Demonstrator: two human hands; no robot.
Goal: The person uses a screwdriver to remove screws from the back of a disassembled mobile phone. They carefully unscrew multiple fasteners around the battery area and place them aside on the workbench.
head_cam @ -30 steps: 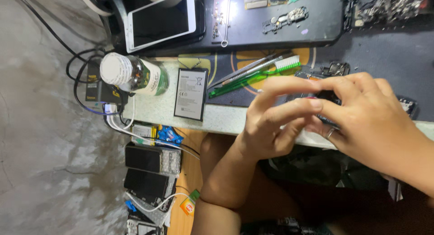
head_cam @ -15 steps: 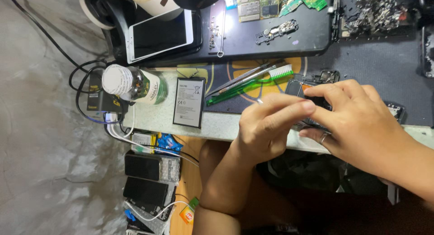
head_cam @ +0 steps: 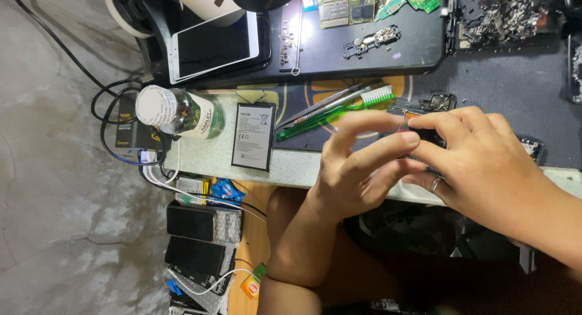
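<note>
Black and small, the phone part [head_cam: 428, 137] sits pinched between my two hands over the near edge of the workbench [head_cam: 291, 166], with a sliver of orange showing at its top. My left hand [head_cam: 364, 169] comes up from below, thumb and forefinger closed on the part's left side, the other fingers curled loosely beneath. My right hand [head_cam: 485, 163] covers it from the right, fingertips pressed onto its upper face (a ring shows on one finger), so most of the piece is hidden and I cannot tell what kind of part it is. Just beyond my left fingers lies a green toothbrush [head_cam: 339, 110], bristles toward my hands, with a grey tool beside it. Further left, a flat phone battery [head_cam: 253, 136] lies on the pale bench edge, and next to it a bottle with a white cap [head_cam: 176, 112] lies on its side. A white-framed tablet [head_cam: 212, 45] rests at the back, and a dark tray [head_cam: 364, 48] there holds circuit boards and loose screws.
</note>
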